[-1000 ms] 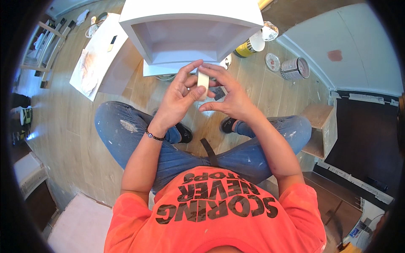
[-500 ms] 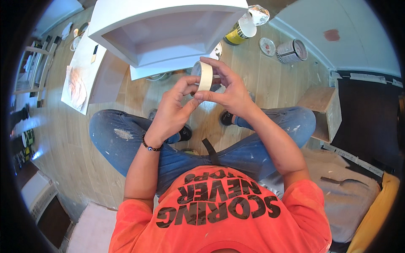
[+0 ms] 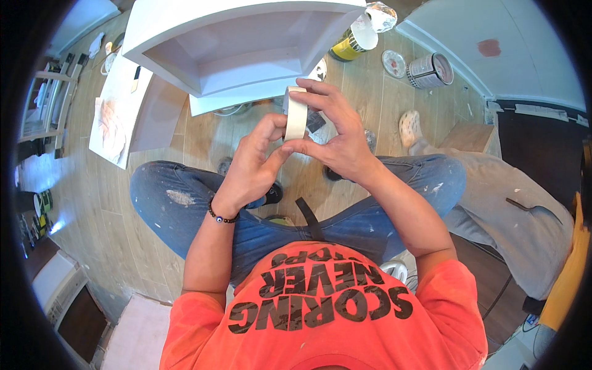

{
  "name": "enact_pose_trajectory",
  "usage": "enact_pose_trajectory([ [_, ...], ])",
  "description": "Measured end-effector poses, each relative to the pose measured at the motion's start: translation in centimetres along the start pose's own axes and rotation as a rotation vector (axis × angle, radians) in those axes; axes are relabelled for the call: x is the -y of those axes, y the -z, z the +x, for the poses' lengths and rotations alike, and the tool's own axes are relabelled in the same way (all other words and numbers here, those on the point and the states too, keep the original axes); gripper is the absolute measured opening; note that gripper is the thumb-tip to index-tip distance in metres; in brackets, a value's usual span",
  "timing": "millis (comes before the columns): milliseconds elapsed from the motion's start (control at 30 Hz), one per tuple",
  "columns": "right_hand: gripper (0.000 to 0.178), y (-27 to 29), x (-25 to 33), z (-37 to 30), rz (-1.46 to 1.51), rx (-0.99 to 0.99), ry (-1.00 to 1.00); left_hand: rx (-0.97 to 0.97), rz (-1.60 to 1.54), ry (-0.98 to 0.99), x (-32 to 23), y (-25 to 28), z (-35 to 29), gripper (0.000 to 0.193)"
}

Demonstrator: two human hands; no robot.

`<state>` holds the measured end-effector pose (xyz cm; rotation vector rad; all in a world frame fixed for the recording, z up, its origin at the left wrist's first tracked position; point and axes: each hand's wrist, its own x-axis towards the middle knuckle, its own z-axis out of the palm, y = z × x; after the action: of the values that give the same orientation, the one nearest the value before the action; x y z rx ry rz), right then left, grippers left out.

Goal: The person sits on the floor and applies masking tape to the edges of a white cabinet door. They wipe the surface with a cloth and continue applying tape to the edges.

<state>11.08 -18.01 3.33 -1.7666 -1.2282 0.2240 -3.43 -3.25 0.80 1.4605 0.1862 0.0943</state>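
A roll of cream masking tape (image 3: 296, 116) stands on edge between my hands, above my lap. My right hand (image 3: 338, 126) holds it from the right, with fingertips at its top and the thumb near its bottom. On the other side, my left hand (image 3: 259, 157) has curled fingers and a thumb at the roll's lower left edge. The tape's loose end cannot be made out. Just beyond my hands is a white open-fronted cabinet box (image 3: 246, 52).
A white panel (image 3: 139, 92) with a crumpled cloth (image 3: 111, 126) lies left. Paint cans (image 3: 430, 71), a lid (image 3: 393, 63) and a yellow-banded tub (image 3: 354, 43) stand far right. Another person's grey-trousered leg (image 3: 505, 197) and light clog (image 3: 409, 128) are close on my right.
The tape roll has turned a little in my fingers and shifted slightly left. At right, the other person's leg has come forward, with the clog now showing on the floor.
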Motion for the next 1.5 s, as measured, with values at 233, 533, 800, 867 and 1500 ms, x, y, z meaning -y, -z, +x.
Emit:
enact_pose_trajectory([
  [233,0.033,-0.2,0.4,-0.1,0.054,-0.037,-0.028,-0.074,0.229,-0.045,-1.0,-0.1,-0.1,0.032],
  [533,0.014,-0.6,-0.1,-0.1,-0.015,-0.027,-0.105,-0.137,0.407,-0.147,0.4,-0.2,-0.2,0.031],
  [800,0.009,-1.4,-1.2,-0.1,-0.177,-0.049,-0.072,-0.071,0.389,-0.004,0.2,0.1,-0.1,0.035],
  [867,0.008,-1.5,-1.4,-0.3,-0.178,-0.069,-0.102,-0.079,0.38,-0.001,0.0,0.0,0.3,0.037],
  [1500,0.007,-3.9,-4.2,-0.5,-0.214,-0.097,-0.101,-0.155,0.527,0.158,3.9,1.4,3.4,0.038],
])
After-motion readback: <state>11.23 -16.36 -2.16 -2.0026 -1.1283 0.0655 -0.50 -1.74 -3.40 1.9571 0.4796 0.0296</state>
